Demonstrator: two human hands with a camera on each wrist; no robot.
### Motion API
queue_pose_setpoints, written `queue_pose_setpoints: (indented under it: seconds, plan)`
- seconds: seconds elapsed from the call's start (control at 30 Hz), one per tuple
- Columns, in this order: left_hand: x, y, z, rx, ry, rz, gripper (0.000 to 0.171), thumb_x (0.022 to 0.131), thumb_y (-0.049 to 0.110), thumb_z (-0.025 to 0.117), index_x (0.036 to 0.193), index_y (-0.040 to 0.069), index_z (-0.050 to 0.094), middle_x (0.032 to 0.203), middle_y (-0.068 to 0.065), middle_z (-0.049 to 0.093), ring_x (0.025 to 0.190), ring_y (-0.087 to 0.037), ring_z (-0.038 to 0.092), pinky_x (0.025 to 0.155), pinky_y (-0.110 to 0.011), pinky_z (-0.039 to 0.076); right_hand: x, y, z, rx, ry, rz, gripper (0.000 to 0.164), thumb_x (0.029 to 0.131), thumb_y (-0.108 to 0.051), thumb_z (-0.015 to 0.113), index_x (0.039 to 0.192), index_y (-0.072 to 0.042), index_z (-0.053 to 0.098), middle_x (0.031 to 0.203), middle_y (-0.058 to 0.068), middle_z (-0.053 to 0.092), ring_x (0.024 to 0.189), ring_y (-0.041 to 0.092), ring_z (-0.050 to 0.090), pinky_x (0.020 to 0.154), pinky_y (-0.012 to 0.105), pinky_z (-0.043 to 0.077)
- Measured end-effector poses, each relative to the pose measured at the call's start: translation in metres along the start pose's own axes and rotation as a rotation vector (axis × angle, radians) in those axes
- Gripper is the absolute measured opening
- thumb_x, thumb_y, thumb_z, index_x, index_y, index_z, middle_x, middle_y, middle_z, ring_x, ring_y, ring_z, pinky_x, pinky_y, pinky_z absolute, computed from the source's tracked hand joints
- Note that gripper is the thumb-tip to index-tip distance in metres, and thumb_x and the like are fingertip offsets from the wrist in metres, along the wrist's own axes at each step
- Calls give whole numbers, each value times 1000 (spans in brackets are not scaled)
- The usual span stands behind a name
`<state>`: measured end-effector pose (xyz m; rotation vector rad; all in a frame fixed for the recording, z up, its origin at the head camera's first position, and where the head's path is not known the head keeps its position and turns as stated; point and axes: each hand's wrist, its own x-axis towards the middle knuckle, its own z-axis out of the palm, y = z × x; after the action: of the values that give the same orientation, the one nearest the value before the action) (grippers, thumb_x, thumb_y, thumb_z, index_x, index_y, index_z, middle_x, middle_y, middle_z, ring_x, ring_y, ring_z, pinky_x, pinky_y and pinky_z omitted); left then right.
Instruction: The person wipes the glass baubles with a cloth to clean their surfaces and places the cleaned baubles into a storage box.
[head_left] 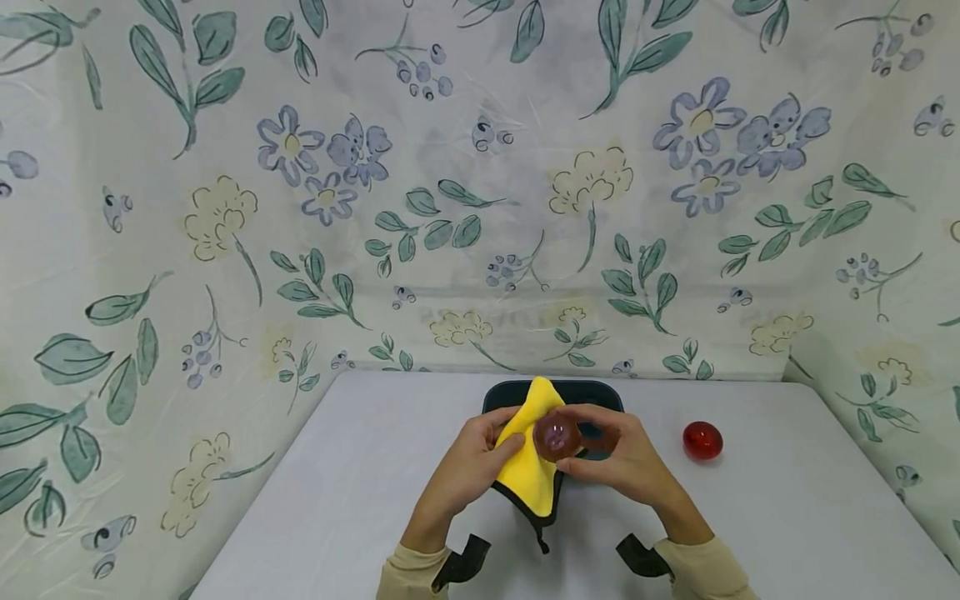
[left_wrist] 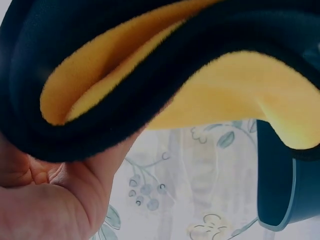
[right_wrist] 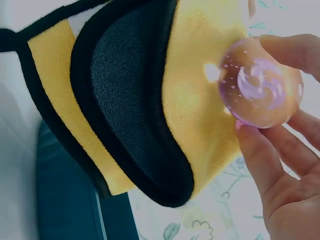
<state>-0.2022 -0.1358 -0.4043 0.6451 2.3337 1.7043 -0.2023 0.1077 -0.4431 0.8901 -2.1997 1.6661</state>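
A yellow cloth (head_left: 531,479) with a black border and a dark reverse side hangs from my left hand (head_left: 467,458), the thumb lying on its yellow face. Between thumb and fingertips my right hand (head_left: 621,454) pinches a see-through ball (head_left: 557,437) against that yellow face. In the right wrist view the ball (right_wrist: 261,82) shows a pale purple swirl and small dots. Folds of the cloth (left_wrist: 150,70) cover most of the left fingers in the left wrist view. A cord loop dangles from the cloth's lower corner.
Behind the hands stands a dark teal bin (head_left: 603,393), partly hidden by the cloth and hands. A shiny red ball (head_left: 702,441) lies to the right on the white table (head_left: 315,500). Floral-patterned sheeting (head_left: 465,275) rises at the table's back and sides.
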Motion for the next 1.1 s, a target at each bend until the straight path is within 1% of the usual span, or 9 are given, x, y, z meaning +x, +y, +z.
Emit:
queue_pose_setpoints:
  seconds: [0.1, 0.17, 0.4, 0.57, 0.73, 0.97, 1.1]
  plan:
    - [0, 0, 0, -3, -11, -7, 49, 104, 17, 58, 149, -1, 50, 100, -18, 73, 76, -16, 69, 72, -26, 61, 1, 1, 0, -5, 28, -6, 52, 83, -7, 84, 133, -6, 67, 131, 18, 70, 106, 11, 70, 86, 27, 62]
    - [1, 1, 1, -3, -17, -7, 49, 104, 17, 58, 149, -1, 50, 100, -18, 73, 76, -15, 69, 72, -26, 62, 2, 1, -2, 3, 35, -7, 52, 84, -6, 83, 133, -5, 66, 131, 19, 70, 106, 10, 70, 86, 27, 62]
    - [2, 3, 3, -12, -24, -12, 49, 104, 17, 58, 149, 0, 50, 99, -18, 74, 76, -15, 70, 71, -27, 62, 3, 2, -6, 4, 45, 6, 53, 84, -6, 83, 134, -7, 66, 133, 17, 69, 112, 4, 67, 91, 34, 63]
    - [2, 5, 5, -18, -24, -18, 48, 104, 17, 58, 148, 0, 52, 99, -18, 75, 76, -15, 71, 72, -28, 62, 5, 4, -8, 26, 52, 16, 53, 84, -6, 84, 134, -9, 66, 135, 16, 65, 114, 6, 67, 93, 34, 62]
    - [1, 6, 6, -17, -21, -23, 49, 104, 18, 59, 149, 0, 51, 102, -18, 75, 78, -16, 71, 73, -31, 63, 4, 5, -9, 29, 63, 39, 53, 82, -7, 85, 132, -11, 66, 132, 14, 64, 114, 9, 67, 93, 34, 61]
    - [-1, 8, 5, -15, -18, -29, 51, 104, 19, 59, 150, 0, 49, 107, -18, 75, 82, -16, 72, 77, -34, 65, 4, 6, -8, -1, 83, 74, 56, 81, -6, 86, 133, -10, 66, 131, 13, 65, 112, 6, 66, 95, 34, 61]
    - [-2, 9, 5, -17, -18, -29, 51, 104, 18, 59, 150, -1, 49, 107, -19, 75, 82, -17, 73, 77, -34, 65, 4, 5, -8, -26, 83, 97, 57, 81, -9, 86, 135, -12, 65, 132, 13, 65, 112, 11, 67, 96, 35, 60]
